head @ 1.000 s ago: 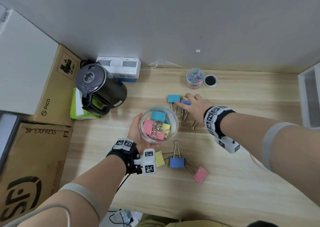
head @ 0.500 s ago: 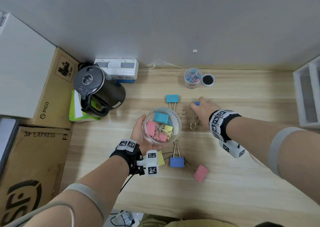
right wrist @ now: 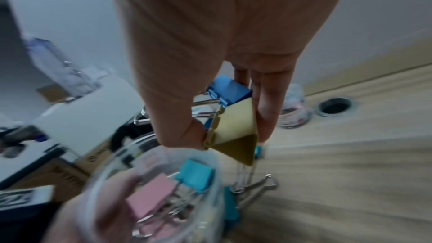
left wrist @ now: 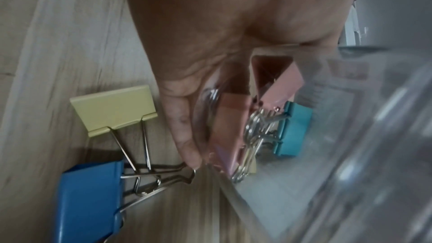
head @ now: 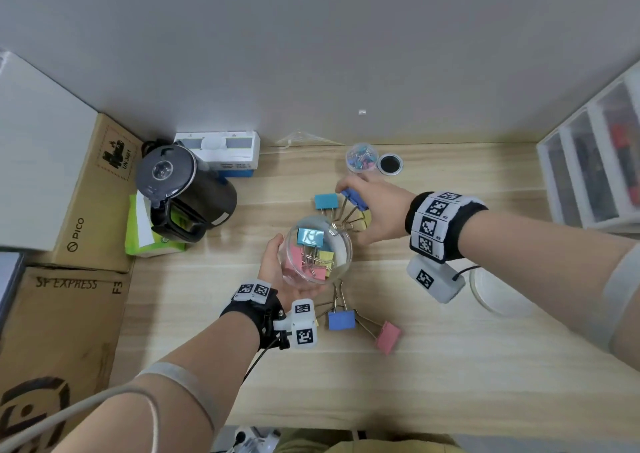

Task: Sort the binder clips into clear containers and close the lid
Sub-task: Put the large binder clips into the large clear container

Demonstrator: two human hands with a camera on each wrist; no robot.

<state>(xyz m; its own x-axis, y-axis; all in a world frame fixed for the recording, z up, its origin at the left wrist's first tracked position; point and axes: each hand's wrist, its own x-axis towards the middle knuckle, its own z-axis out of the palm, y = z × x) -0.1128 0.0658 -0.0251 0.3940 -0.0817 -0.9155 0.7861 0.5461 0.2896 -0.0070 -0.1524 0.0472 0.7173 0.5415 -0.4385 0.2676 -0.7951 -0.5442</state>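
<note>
My left hand [head: 277, 272] grips a clear round container [head: 317, 250] above the desk; pink, teal and yellow binder clips lie inside it [left wrist: 233, 136]. My right hand [head: 372, 212] pinches a blue clip [head: 355, 199] and a yellow clip [right wrist: 236, 127] together, lifted just beyond the container's rim. A teal clip [head: 326, 201] lies on the desk behind the container. Near my left wrist lie a blue clip [head: 341, 320], a pink clip [head: 388, 337] and a yellow clip [left wrist: 114, 106].
A small clear jar of tiny clips [head: 362, 158] and a black cable hole [head: 390, 164] sit at the back. A black kettle [head: 183, 189] and cardboard boxes [head: 93, 203] stand left, drawers [head: 595, 162] right. A clear round lid [head: 498, 293] lies under my right forearm.
My right hand closed on the blue and yellow clips, lifted them off the desk and carried them toward the container. My left hand raised the container slightly toward them.
</note>
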